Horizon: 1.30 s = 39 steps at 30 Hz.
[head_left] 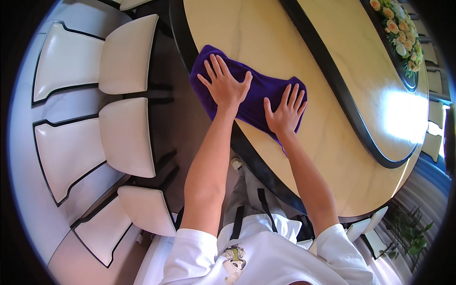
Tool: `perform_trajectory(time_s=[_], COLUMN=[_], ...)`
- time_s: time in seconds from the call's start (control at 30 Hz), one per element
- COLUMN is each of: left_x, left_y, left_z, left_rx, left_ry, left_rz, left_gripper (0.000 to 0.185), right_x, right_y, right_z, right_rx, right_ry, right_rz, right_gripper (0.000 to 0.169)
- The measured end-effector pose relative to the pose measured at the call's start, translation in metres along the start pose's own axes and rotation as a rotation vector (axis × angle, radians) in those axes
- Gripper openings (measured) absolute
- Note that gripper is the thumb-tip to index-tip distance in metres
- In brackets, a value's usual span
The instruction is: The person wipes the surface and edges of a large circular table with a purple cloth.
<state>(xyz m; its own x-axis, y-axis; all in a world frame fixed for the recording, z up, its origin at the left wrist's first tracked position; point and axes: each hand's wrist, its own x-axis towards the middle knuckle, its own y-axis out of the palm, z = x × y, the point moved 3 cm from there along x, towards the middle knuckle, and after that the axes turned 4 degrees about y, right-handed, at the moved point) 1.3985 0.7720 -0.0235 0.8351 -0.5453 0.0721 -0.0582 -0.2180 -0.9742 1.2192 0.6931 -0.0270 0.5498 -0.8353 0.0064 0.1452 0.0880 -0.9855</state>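
Observation:
A purple cloth [254, 89] lies spread on the marble-patterned tabletop [331, 178], its left end reaching over the table's dark edge. My left hand [224, 83] rests flat on the left part of the cloth, fingers spread and palm down. On the right part, my right hand [285, 108] lies flat too, with the thumb held away from the fingers. Cloth shows between the two hands, and neither hand grips it. A small tip of the cloth hangs towards me beside my right wrist.
White chairs with dark frames [124, 139] line the left side. A dark curved band [331, 78] crosses the table. A flower arrangement [400, 32] stands at the upper right. Bright glare covers the tabletop's right part. A green plant [415, 242] is at the lower right.

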Motion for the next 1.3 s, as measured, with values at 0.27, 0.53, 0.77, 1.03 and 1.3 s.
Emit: perform_trajectory(time_s=[0.27, 0.53, 0.77, 1.03, 1.3], left_x=[0.03, 0.078, 0.126, 0.247, 0.307], left_y=[0.004, 0.008, 0.016, 0.021, 0.034], left_z=[-0.013, -0.019, -0.027, -0.021, -0.028], left_rx=[-0.033, -0.102, -0.198, -0.154, -0.142], left_ry=[0.38, 0.702, 0.76, 0.705, 0.472], left_rz=[0.076, 0.107, 0.136, 0.101, -0.028], left_gripper=[0.094, 0.073, 0.074, 0.076, 0.063], right_x=[0.028, 0.115, 0.167, 0.286, 0.38], right_y=[-0.01, -0.006, 0.002, 0.009, 0.022], right_z=[0.008, 0.042, 0.061, 0.112, 0.133], right_rx=[0.054, 0.121, 0.123, 0.136, 0.108], right_ry=[-0.299, -0.527, -0.59, -0.606, -0.619], right_rz=[0.016, 0.059, 0.117, 0.044, -0.012], right_gripper=[0.099, 0.099, 0.105, 0.108, 0.112])
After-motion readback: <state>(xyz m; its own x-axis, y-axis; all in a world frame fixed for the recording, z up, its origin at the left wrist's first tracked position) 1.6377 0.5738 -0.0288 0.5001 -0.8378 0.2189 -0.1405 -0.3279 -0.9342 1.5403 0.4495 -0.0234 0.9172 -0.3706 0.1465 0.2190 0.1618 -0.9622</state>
